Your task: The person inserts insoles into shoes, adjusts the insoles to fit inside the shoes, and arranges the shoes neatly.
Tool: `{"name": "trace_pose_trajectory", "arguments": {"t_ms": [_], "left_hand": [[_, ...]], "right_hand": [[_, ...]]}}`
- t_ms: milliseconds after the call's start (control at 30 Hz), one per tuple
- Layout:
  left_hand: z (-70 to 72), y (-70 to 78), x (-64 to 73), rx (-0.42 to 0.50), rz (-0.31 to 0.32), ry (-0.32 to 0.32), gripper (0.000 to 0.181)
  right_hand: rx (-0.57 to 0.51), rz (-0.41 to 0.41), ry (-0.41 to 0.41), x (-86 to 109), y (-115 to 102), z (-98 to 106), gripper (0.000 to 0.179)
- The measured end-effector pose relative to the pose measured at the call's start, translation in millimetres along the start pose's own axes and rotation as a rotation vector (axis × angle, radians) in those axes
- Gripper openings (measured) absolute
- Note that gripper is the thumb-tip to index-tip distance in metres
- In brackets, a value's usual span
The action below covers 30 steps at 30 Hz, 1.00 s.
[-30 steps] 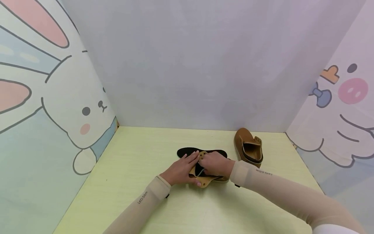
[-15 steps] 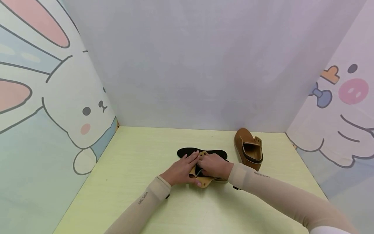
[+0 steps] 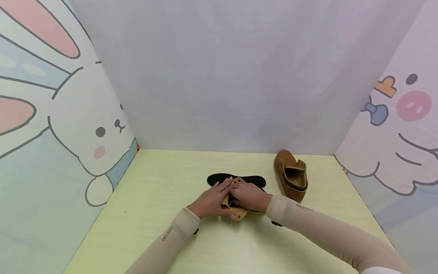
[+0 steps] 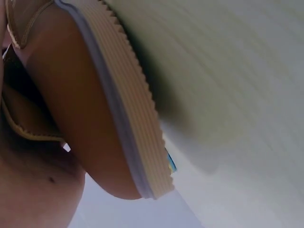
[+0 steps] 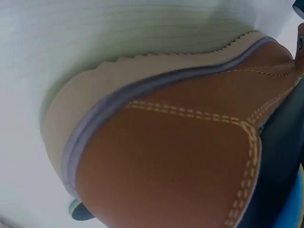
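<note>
A brown leather shoe (image 3: pixel 241 214) lies on the table, its toe end to the left and its heel (image 5: pixel 180 156) filling the right wrist view. My left hand (image 3: pixel 213 199) grips it around the front, fingers on the far eyelet flap, thumb on the near flap. The left wrist view shows the shoe's brown side (image 4: pixel 80 104) and ridged sole. My right hand (image 3: pixel 251 195) reaches into the shoe's opening with bent knuckles; its fingertips are hidden inside. A blue surface with a yellowish edge, likely an insole (image 5: pixel 290 209), shows within the opening. Behind the shoe lies a black insole (image 3: pixel 219 177).
A second brown shoe (image 3: pixel 284 175) stands at the back right of the pale yellow table (image 3: pixel 164 171), toe away from me. A grey back wall (image 3: pixel 219 83) and side walls with cartoon animals enclose the table.
My right hand and forearm have shifted slightly to the left, further into the shoe. The left hand, the black insole and the second shoe have stayed in place.
</note>
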State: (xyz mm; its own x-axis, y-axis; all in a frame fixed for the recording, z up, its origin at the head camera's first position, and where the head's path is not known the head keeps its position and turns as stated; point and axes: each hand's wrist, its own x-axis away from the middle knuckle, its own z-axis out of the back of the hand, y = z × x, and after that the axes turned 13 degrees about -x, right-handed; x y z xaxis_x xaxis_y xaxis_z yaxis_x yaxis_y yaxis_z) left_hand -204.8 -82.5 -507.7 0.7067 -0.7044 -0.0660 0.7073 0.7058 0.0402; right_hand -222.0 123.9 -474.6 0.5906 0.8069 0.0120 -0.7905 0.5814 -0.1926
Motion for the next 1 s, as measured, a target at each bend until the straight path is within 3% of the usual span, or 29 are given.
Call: {"name": "trace_pose_trajectory", "arguments": {"t_ms": [400,700,1000], "left_hand": [[-8.0,1.3,1.8,0.004,-0.017,0.032,0.118],[-6.4,1.7,2.7,0.008,-0.003,0.028,0.118],[-4.2,-0.2,2.7,0.018,0.024,0.017,0.121]], "right_hand": [[-0.091,-0.027,0.014,1.9,-2.1,-8.5,0.026],[-0.138,-0.070,0.030,-0.5,-1.2,-9.1,0.024],[-0.192,-0.043,0.069,-6.5,1.0,-8.0,0.006]]}}
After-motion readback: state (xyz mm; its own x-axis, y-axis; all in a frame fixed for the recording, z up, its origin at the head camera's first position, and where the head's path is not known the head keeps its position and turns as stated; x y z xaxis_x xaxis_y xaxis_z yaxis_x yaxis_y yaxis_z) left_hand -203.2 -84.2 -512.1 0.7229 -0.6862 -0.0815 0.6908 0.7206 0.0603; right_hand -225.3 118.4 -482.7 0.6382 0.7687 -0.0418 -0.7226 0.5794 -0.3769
